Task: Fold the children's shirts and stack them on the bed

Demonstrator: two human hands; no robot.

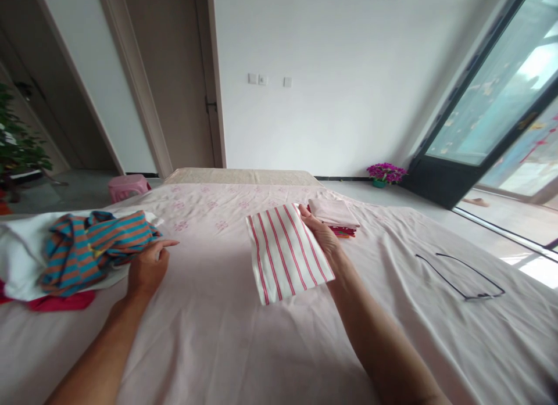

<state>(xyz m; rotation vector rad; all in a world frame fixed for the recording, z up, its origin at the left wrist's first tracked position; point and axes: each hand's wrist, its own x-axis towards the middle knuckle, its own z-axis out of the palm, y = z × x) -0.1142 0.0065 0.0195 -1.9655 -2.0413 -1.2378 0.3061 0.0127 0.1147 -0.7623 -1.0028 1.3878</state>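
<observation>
My right hand (320, 228) grips the upper right edge of a folded white cloth with red stripes (285, 254), thumb in front. The cloth is held tilted over the bed, and its back side is hidden. Behind that hand lies a neat stack of folded cloths (333, 212), pale pink on top with red and orange below. At the left, my left hand (150, 265) is beside a crumpled orange-and-blue striped garment (96, 242). Its index finger points right, apart from the thumb, and no cloth shows in its grasp; the other fingers are partly hidden.
White (20, 254) and red cloth (63, 301) lie under the striped garment on the pink bed sheet (204, 318). Eyeglasses (482, 294) rest at the right. Beyond the bed are a pink stool (128, 187), purple flowers (386, 172) and a glass door (479, 97).
</observation>
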